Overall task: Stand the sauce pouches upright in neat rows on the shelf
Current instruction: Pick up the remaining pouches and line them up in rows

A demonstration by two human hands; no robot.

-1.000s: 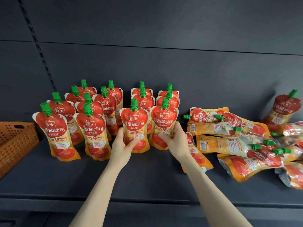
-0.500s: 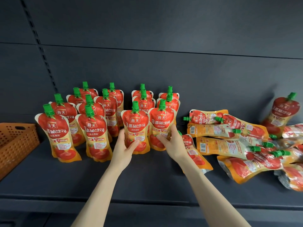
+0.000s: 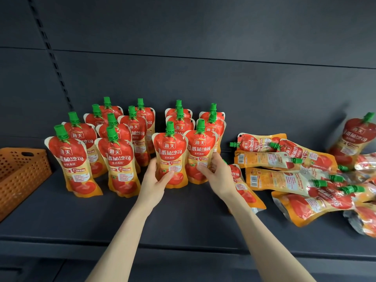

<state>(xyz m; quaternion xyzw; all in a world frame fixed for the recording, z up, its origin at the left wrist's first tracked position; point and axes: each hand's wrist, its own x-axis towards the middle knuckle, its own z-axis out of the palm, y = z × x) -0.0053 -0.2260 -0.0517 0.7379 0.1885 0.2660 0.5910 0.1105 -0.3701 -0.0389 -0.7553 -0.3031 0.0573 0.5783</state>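
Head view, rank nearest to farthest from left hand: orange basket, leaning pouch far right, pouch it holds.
1. Held pouch, in the left hand, centre.
2. Orange basket, far left.
3. Leaning pouch, far right.

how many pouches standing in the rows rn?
14 standing pouches: columns of four, four, three, three from the left. Left hand grips the third column's front pouch, right hand the fourth column's front pouch. A leaning pouch at far right isn't counted; others may hide behind.

Even, dim frontal light — soft blur and wide-angle bowing at edges
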